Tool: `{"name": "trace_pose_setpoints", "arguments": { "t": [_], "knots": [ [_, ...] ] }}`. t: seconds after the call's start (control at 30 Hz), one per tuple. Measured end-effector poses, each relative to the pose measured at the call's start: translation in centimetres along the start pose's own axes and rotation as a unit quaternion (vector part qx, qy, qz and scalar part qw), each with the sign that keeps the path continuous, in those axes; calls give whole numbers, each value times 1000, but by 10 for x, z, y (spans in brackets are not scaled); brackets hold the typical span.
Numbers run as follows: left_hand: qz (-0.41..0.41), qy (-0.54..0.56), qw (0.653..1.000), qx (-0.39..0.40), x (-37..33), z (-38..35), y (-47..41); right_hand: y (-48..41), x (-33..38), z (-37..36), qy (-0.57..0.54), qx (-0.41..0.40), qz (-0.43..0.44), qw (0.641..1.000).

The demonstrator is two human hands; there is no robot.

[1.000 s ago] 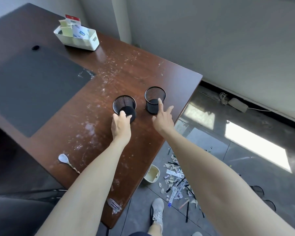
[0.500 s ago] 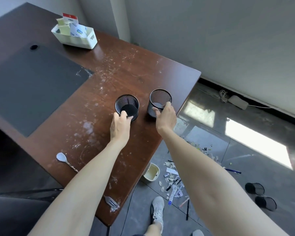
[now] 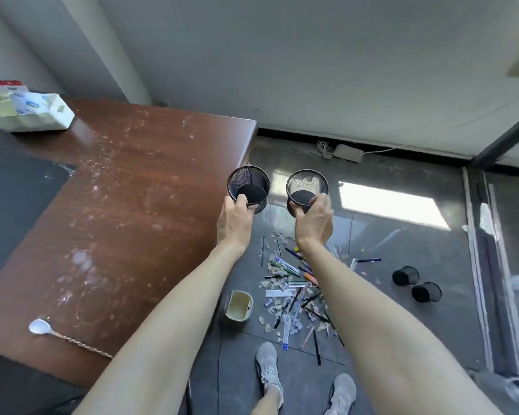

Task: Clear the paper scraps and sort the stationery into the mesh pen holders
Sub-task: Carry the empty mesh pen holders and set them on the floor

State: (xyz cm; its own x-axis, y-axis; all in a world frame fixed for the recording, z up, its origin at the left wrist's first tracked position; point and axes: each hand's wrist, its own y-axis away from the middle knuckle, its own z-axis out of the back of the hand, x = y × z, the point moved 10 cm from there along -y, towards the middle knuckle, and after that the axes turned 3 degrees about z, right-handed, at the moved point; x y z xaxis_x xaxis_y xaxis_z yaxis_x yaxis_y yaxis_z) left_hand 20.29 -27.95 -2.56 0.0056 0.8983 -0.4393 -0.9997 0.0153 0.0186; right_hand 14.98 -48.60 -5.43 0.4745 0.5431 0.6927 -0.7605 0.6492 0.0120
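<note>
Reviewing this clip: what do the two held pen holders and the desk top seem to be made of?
Left mesh holder and right mesh holder: black wire mesh, probably coated metal, matt; floor light shows through the right one's wall, and each has a solid dark base. Desk top: reddish-brown, wood-grain look, semi-gloss with sheen and whitish scuffs; veneer, laminate or solid wood cannot be told.

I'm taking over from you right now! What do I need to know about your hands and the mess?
Left hand grips the first mesh holder by its rim; right hand grips the second mesh holder. Both look empty, held up by the desk edge.
Pens and paper scraps lie mixed in a pile on the floor, two spare mesh holders on their sides nearby.
Done: nothing sorted yet.
Left: clear the scraps, fill the holders.
</note>
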Motion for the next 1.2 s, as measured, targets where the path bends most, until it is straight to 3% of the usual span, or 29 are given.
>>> {"name": "trace_pose_setpoints", "arguments": {
  "t": [0.33,0.57,1.2],
  "knots": [
    [-65,-2,979,192,-130,-207,100,17,-258,80,7,-53,-156,986],
    [-109,-32,953,282,-161,-361,153,48,-414,58,-1,-73,-231,970],
    [-347,-38,886,305,-147,-768,187,20,-780,-82,13,-203,-293,934]
  ]
}}
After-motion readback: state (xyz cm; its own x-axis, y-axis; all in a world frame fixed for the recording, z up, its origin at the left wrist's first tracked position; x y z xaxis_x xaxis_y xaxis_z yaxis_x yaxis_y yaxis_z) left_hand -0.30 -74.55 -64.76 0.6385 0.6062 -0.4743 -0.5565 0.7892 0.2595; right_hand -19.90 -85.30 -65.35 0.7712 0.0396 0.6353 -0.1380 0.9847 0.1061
